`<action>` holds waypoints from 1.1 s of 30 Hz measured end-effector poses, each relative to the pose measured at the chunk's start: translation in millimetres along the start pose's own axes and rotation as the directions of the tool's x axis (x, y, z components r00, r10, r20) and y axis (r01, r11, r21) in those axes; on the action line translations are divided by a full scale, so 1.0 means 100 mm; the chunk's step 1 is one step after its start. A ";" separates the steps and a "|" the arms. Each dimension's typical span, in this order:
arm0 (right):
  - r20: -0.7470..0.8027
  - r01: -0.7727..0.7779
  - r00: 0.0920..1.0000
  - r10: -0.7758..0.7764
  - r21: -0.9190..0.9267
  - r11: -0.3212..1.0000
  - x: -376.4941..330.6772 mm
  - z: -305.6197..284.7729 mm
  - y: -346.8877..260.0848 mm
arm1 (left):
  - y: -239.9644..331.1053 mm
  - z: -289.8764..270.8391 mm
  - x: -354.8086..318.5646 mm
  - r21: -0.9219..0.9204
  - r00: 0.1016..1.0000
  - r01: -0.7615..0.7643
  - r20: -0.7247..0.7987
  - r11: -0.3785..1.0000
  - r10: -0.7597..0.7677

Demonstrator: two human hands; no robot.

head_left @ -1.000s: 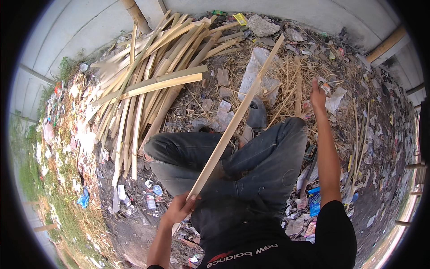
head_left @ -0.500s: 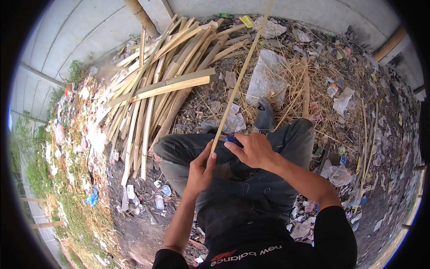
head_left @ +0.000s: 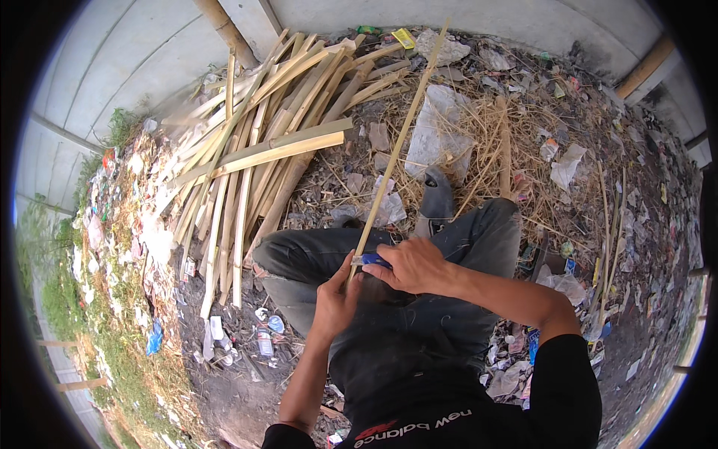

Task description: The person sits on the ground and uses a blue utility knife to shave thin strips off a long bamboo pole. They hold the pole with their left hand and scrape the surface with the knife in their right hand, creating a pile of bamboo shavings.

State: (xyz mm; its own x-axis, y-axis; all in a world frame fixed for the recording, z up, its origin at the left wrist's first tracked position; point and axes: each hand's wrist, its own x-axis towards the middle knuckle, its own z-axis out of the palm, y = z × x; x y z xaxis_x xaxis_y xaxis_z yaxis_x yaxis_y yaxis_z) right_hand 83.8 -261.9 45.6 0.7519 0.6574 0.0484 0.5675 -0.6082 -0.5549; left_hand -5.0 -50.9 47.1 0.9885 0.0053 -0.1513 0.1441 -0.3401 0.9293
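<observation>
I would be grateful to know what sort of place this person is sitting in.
It looks like a rough outdoor plot, perhaps a makeshift work spot: litter-strewn ground, a pale panelled wall and a heap of split bamboo strips suggest so.

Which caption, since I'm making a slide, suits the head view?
Left hand grips a long pale strip; right hand holds a blue-handled tool against it.
</observation>
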 end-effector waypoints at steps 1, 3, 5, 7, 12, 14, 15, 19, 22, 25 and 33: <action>-0.048 -0.044 0.998 0.044 -0.012 0.999 0.03 -0.03 0.03 | 0.08 -0.04 0.00 0.056 0.999 0.030 0.009 0.998 -0.031; -0.137 -0.121 0.984 0.116 -0.026 0.992 0.20 -0.16 0.16 | 0.12 -0.08 -0.05 0.126 0.998 0.065 0.015 0.990 -0.067; -0.207 -0.198 0.958 0.200 0.029 0.980 0.33 -0.25 0.45 | 0.13 -0.13 -0.03 0.159 0.998 0.052 0.029 0.986 -0.057; -0.271 -0.280 0.919 0.285 0.059 0.958 0.42 -0.31 0.74 | 0.04 -0.16 -0.06 0.176 0.999 -0.029 0.026 0.984 0.024; -0.329 -0.575 0.752 0.571 0.094 0.812 0.45 -0.73 1.58 | 0.04 -0.32 -0.33 0.223 0.992 0.011 0.122 0.975 -0.039; -0.338 -0.591 0.739 0.583 0.092 0.802 0.40 -0.81 1.83 | -0.09 -0.43 -0.51 0.227 0.989 0.007 0.145 0.974 -0.041; -0.335 -0.572 0.766 0.549 0.037 0.820 0.38 -0.83 1.85 | -0.13 -0.50 -0.55 0.229 0.987 0.011 0.153 0.973 -0.047; -0.308 -0.568 0.789 0.531 -0.037 0.822 0.38 -0.88 1.86 | -0.15 -0.63 -0.55 0.199 0.979 0.039 0.188 0.979 -0.077; -0.349 -0.497 0.828 0.438 -0.100 0.862 0.44 -0.85 1.85 | -0.21 -0.77 -0.57 0.188 0.975 0.057 0.200 0.980 -0.096; -0.449 -0.499 0.811 0.375 -0.195 0.844 0.43 -0.83 1.83 | -0.26 -0.86 -0.61 0.078 0.952 0.179 0.237 0.981 -0.192; -0.532 -0.399 0.747 0.397 0.119 0.909 0.11 -1.04 2.19 | -0.57 -1.01 -0.85 0.067 0.901 0.335 0.268 0.940 -0.340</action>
State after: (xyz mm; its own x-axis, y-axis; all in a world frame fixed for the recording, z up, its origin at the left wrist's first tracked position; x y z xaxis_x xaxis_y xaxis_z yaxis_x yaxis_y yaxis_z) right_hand 251.5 -434.1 10.9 0.9661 0.0130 0.2577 0.1764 -0.7621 -0.6229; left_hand -92.0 62.9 41.1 0.8294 -0.1316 -0.5430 0.4634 -0.3809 0.8001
